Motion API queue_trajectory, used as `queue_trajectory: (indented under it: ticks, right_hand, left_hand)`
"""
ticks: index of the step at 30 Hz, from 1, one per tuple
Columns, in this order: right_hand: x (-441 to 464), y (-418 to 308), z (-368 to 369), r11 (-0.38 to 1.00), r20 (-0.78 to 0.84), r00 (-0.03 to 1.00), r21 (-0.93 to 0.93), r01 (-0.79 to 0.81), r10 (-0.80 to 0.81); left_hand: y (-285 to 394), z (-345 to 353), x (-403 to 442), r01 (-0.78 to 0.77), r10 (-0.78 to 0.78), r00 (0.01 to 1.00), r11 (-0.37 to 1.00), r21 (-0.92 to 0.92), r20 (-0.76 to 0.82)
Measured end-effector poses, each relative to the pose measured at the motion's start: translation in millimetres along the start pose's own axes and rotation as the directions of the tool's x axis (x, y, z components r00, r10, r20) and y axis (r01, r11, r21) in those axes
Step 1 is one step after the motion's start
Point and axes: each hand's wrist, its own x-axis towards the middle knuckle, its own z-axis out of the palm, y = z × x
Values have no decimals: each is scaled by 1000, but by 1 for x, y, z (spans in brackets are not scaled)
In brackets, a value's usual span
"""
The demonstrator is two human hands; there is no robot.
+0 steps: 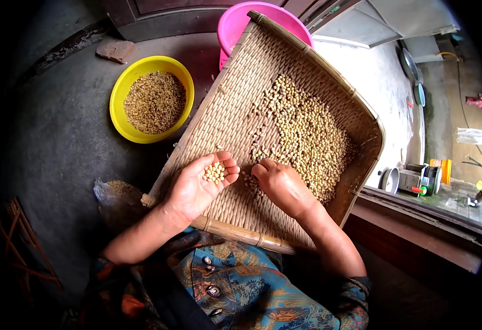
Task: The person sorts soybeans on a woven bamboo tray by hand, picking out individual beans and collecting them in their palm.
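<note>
A large woven bamboo tray [224,121] lies tilted across my lap, with a wide spread of pale beans [318,137] on its right side, some darker bits among them. My left hand [194,187] is palm up over the tray's lower left, its fingers curled around a small heap of pale beans [214,172]. At the near-left edge of the spread, my right hand [282,184] is closed, back upward, with fingertips pinched down at the beans. Whatever is between those fingertips is hidden.
On the floor at the left stands a yellow basin [118,113] of small beans. A pink basin [231,25] is behind the tray, partly on a pink support. A brick [115,49], a plastic bag [114,198] and a door sill [417,220] surround the tray.
</note>
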Motion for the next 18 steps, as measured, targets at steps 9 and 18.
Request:
queue_trajectory:
  ticks: [9, 18]
  right_hand:
    - [4, -11, 16, 983, -89, 979, 19, -183, 184]
    - [3, -3, 8, 962, -113, 971, 201, -185, 211]
  left_hand:
    - [0, -3, -1, -10, 10, 1000, 1000, 13, 2]
    - [-1, -1, -2, -2, 1, 1000, 999, 35, 19]
